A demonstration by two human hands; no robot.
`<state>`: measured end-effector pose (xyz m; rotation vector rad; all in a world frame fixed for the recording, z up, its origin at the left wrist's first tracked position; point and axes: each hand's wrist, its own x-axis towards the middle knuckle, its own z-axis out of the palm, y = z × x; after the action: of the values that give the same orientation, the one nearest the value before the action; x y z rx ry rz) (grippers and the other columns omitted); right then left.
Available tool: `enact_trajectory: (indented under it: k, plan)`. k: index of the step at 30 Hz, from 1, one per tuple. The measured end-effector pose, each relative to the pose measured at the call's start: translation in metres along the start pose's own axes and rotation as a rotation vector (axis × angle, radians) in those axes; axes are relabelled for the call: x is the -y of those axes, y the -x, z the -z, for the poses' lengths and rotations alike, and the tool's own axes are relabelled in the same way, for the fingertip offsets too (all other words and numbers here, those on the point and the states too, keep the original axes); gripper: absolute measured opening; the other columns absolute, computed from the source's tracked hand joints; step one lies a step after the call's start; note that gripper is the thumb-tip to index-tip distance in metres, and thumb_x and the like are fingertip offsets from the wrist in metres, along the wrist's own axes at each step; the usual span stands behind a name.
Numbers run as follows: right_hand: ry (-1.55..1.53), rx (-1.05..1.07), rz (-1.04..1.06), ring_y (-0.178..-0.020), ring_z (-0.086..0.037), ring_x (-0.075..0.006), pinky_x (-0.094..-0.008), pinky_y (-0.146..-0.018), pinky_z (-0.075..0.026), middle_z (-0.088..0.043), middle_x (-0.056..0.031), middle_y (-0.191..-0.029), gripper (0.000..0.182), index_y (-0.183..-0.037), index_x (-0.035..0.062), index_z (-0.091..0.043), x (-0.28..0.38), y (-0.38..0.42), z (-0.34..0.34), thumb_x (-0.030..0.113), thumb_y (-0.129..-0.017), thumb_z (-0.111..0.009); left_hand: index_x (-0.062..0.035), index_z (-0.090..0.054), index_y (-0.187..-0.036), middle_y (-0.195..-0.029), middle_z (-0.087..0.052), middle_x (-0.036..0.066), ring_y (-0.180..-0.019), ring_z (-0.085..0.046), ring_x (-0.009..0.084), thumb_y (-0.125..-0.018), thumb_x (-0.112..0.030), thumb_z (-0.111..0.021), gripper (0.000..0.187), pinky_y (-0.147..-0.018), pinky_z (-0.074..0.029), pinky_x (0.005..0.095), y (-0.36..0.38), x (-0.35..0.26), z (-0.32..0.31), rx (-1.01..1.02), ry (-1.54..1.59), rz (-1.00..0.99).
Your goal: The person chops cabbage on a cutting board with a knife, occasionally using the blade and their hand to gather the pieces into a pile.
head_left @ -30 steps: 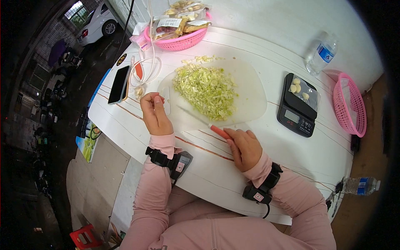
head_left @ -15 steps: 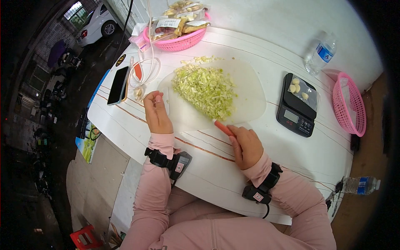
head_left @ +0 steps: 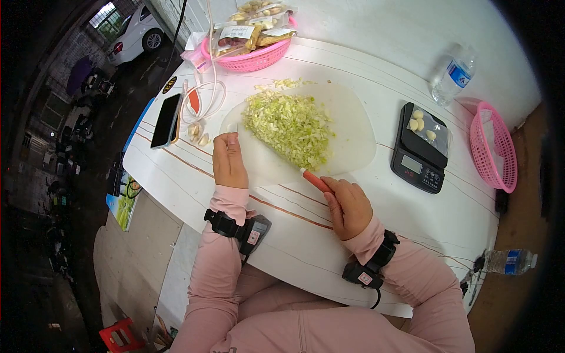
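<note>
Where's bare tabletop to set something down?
Table is bare between cutting board and black scale, and in front of the scale, right of the right hand. Crowded: left end, with phone and garlic cloves near the left hand; chopped greens heap mid-board.

I can't see the blade of the knife with the orange-red handle (head_left: 316, 180), lost against the pale-green chopped vegetable (head_left: 288, 126); the right hand (head_left: 352, 207) covers the handle's rear. Along the far edge of the white table (head_left: 424, 223), I can't read the labelled clear plastic packets (head_left: 237, 33). The picture's bottom crops the red plastic stool (head_left: 120, 336).
</note>
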<state>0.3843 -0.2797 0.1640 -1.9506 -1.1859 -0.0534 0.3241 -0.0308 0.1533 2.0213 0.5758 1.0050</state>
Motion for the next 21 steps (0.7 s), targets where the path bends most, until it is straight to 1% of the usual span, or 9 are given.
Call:
enact_trajectory:
  k: [2,4,5,7,11,13,16,20,21]
  plan:
    - [-0.011,-0.051,0.003,-0.074,-0.054,-0.0351,-0.0410,-0.070,-0.043,-0.059,-0.0138,-0.088,0.030,-0.122,0.0027,-0.055,0.000,0.000,0.000,0.010,-0.092,-0.056,0.0018,-0.054,-0.107,-0.102,-0.061,0.017,-0.091,-0.056,0.0272,-0.105,-0.029,-0.040,0.034,-0.086,-0.044,0.0349,0.000,-0.001,-0.001,-0.001,0.021,-0.003]
    - [0.013,0.056,0.025,-0.072,-0.053,-0.0352,-0.0409,-0.069,-0.043,-0.059,-0.0141,-0.088,0.029,-0.121,0.0023,-0.056,0.005,0.000,0.005,0.009,-0.092,-0.056,0.0015,-0.054,-0.107,-0.103,-0.061,0.018,-0.093,-0.057,0.0275,-0.106,-0.029,-0.039,0.034,-0.087,-0.043,0.0351,0.000,-0.003,-0.002,-0.004,0.042,-0.006]
    - [0.012,0.056,0.026,-0.072,-0.053,-0.0352,-0.0409,-0.069,-0.043,-0.059,-0.0141,-0.088,0.029,-0.121,0.0023,-0.056,0.003,0.000,0.003,0.009,-0.092,-0.056,0.0014,-0.053,-0.108,-0.105,-0.061,0.018,-0.095,-0.057,0.0282,-0.106,-0.030,-0.038,0.035,-0.088,-0.043,0.0355,0.001,-0.006,-0.002,0.011,0.025,0.008]
    - [0.019,-0.092,-0.017,-0.071,-0.052,-0.0349,-0.0404,-0.068,-0.042,-0.059,-0.0147,-0.087,0.028,-0.119,0.0012,-0.056,-0.001,0.001,-0.001,0.007,-0.092,-0.055,0.0013,-0.053,-0.108,-0.106,-0.061,0.018,-0.097,-0.057,0.0289,-0.106,-0.030,-0.038,0.035,-0.089,-0.043,0.0360,0.000,-0.005,-0.001,0.024,0.006,0.022]
    - [-0.035,-0.084,-0.006,-0.071,-0.052,-0.0349,-0.0408,-0.068,-0.042,-0.058,-0.0158,-0.087,0.028,-0.118,-0.0003,-0.056,0.004,0.001,0.005,0.005,-0.091,-0.056,0.0003,-0.053,-0.109,-0.107,-0.061,0.018,-0.099,-0.057,0.0315,-0.106,-0.031,-0.036,0.035,-0.091,-0.043,0.0376,0.000,0.000,-0.004,0.070,0.012,0.021]
    - [-0.078,-0.161,0.032,-0.071,-0.052,-0.0347,-0.0410,-0.067,-0.041,-0.058,-0.0165,-0.087,0.029,-0.119,-0.0013,-0.056,0.002,0.001,0.003,0.003,-0.090,-0.057,0.0000,-0.053,-0.109,-0.107,-0.061,0.018,-0.099,-0.057,0.0320,-0.106,-0.031,-0.037,0.035,-0.091,-0.043,0.0379,0.000,0.000,-0.006,0.082,0.004,0.028]
    - [-0.099,-0.201,0.059,-0.071,-0.052,-0.0349,-0.0410,-0.066,-0.041,-0.057,-0.0171,-0.086,0.030,-0.119,-0.0022,-0.055,0.002,0.000,0.003,0.001,-0.089,-0.056,-0.0004,-0.053,-0.109,-0.106,-0.063,0.018,-0.097,-0.057,0.0327,-0.106,-0.032,-0.037,0.035,-0.091,-0.043,0.0380,0.001,-0.002,-0.008,0.108,0.019,-0.008]
    - [-0.096,-0.236,0.076,-0.070,-0.051,-0.0350,-0.0408,-0.066,-0.041,-0.057,-0.0172,-0.085,0.030,-0.119,-0.0027,-0.055,0.003,0.000,0.003,0.001,-0.090,-0.056,-0.0004,-0.053,-0.110,-0.101,-0.066,0.017,-0.092,-0.061,0.0276,-0.106,-0.033,-0.035,0.037,-0.089,-0.045,0.0358,0.001,-0.019,0.000,0.105,0.044,0.054]
    - [-0.096,-0.197,0.038,-0.071,-0.052,-0.0350,-0.0411,-0.067,-0.041,-0.057,-0.0169,-0.085,0.030,-0.120,-0.0020,-0.055,0.004,0.001,0.005,0.002,-0.090,-0.055,-0.0004,-0.053,-0.110,-0.100,-0.067,0.017,-0.090,-0.062,0.0255,-0.107,-0.033,-0.035,0.038,-0.087,-0.046,0.0351,0.001,-0.020,0.002,0.098,0.081,0.078]
